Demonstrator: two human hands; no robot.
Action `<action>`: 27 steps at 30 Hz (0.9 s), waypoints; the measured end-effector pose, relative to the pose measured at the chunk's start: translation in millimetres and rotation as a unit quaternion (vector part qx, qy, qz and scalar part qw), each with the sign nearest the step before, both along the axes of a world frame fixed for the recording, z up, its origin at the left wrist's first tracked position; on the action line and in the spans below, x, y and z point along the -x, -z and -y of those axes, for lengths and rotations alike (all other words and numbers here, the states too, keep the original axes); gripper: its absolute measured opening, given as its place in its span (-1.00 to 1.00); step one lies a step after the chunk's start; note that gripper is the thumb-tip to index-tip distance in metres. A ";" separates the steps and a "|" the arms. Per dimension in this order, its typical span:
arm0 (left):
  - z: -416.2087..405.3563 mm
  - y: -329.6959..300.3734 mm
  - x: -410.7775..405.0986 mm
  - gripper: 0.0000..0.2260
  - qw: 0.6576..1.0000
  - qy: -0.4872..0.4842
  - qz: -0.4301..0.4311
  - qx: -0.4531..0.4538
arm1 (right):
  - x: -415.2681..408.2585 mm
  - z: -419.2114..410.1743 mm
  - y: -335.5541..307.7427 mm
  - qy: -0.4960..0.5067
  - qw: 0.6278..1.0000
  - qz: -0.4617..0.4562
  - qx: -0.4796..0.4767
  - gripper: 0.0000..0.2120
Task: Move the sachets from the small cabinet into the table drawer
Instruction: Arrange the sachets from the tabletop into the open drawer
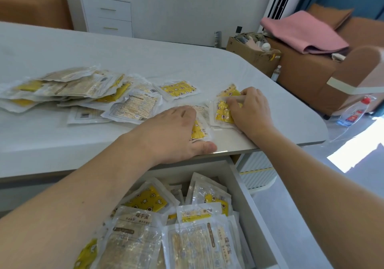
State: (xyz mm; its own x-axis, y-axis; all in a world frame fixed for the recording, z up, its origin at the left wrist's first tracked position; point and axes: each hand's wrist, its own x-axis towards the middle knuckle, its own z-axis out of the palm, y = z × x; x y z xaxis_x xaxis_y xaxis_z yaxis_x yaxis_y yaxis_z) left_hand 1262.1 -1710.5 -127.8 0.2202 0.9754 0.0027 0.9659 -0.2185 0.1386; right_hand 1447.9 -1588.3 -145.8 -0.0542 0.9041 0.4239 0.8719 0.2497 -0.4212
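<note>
Clear plastic sachets with yellow patterned inserts lie in a loose heap (79, 90) on the white table (62, 142). My left hand (174, 131) lies flat over one sachet (198, 130) near the table's front edge, thumb on the edge. My right hand (249, 113) grips another yellow sachet (222, 113), with one more peeking out behind its fingers. Below the table edge the open drawer (255, 216) holds several sachets (187, 227). The small white cabinet (108, 13) stands against the far wall, its drawers closed.
A cardboard box (251, 54) with clutter sits on the floor beyond the table's right end. An orange sofa (311, 71) carries a pink cloth (303, 32). A plastic bottle (355, 111) lies beside it.
</note>
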 end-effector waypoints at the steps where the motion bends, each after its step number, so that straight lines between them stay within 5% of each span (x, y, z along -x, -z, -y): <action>1: 2.0 0.1 1.3 -0.14 1.000 0.000 0.003 -0.002 | 0.1 1.2 0.3 -0.010 1.000 -0.008 -0.003 -0.61; 6: 10.4 6.3 7.0 -0.17 0.999 0.030 -0.019 -0.022 | -1.9 9.6 -4.2 -0.027 0.995 -0.085 -0.039 -0.77; 14: 26.1 15.4 1.7 -0.38 0.982 0.041 -0.081 -0.165 | -4.0 18.5 -7.5 -0.022 0.985 -0.173 -0.010 -0.75; 19: 35.9 12.5 -1.1 -0.45 0.982 0.048 -0.065 -0.169 | -15.6 16.0 -9.5 0.021 0.884 -0.459 0.080 -0.93; 22: 36.0 8.4 8.2 -0.57 0.989 0.045 0.015 -0.139 | -20.9 24.7 -10.5 0.016 0.845 -0.526 0.090 -0.93; 27: 46.3 -9.6 32.5 -0.83 0.973 -0.011 0.224 -0.057 | -20.3 62.1 -12.7 -0.057 0.880 -0.457 0.119 -0.82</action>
